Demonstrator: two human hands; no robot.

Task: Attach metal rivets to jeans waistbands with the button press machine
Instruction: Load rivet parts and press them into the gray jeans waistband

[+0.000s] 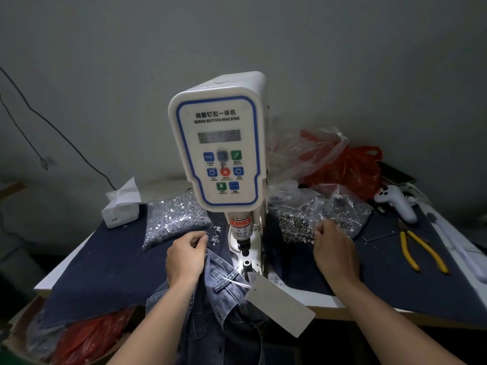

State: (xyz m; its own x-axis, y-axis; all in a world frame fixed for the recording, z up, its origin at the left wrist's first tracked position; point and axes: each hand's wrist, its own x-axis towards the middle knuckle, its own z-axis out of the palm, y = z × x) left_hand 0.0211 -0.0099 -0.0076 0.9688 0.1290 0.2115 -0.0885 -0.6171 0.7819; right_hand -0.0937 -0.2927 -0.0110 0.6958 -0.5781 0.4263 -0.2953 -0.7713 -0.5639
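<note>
left hand (186,255): fingers curled, tips pinched together by the loose rivets (216,234) just past them. Looks like it's got something tiny, but can't tell what. Its heel sits on the jeans.
right hand (334,250): knuckles up, fingers curled down into the bag of ring-shaped rivets (300,227). Fingertips are hidden, so no idea if it's actually gripping one.
jeans (224,299): between the two hands, waistband up by the lower die (247,263), the rest hanging off the worktop (390,305) edge, out of frame.
paper tag (280,304): tied to the jeans, lying toward the right wrist.
button press machine (218,148): straight ahead between the hands, display unreadable.
pile of shiny caps (175,219): beyond the left hand.
yellow pliers (421,251): right of the right hand.
white controller (395,201): further back right.
</note>
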